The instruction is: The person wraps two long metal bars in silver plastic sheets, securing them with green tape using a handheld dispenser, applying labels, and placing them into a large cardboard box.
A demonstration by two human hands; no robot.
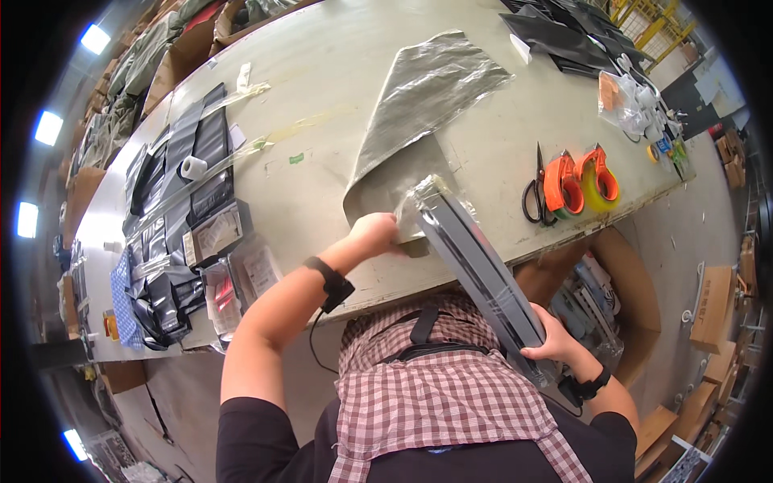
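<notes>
A long, narrow grey bundle (487, 282) in clear plastic slants from the table's edge down to my right side. My right hand (555, 336) grips its near end, thumb on top and fingers around the side. At the far end, my left hand (376, 233) is closed at the loose clear plastic (412, 208); its fingertips are partly hidden. Beneath that end lies a folded, shiny grey-green sheet (427, 92), spread across the table and creased. Both wrists wear black bands.
Black-handled scissors (538, 189) and two orange tape dispensers (561, 185) lie right of the bundle. Black plastic packages (181, 165) are stacked on the left with a white roll (193, 167). An open cardboard box (632, 282) stands below the table's right edge. Clear bags (632, 105) sit far right.
</notes>
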